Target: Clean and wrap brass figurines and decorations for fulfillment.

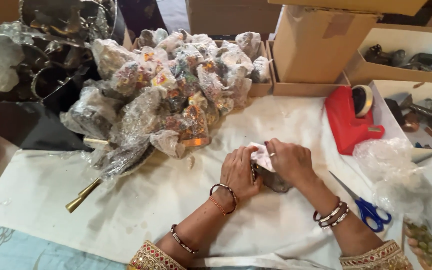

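Observation:
My left hand point(238, 172) and my right hand point(290, 161) meet over a small dark object point(275, 181) on the white cloth point(141, 200). Both hands grip it, and a piece of white wrapping point(261, 155) lies over its top between my fingers. Most of the object is hidden under my hands. Bangles sit on both wrists.
A heap of plastic-wrapped colourful figurines point(176, 95) lies at the back centre. A red tape dispenser point(350, 120) stands right, blue-handled scissors point(368, 210) lie near my right forearm, crumpled clear plastic point(393, 170) beside them. Cardboard boxes point(316, 45) line the back. A brass piece point(82, 196) sits left.

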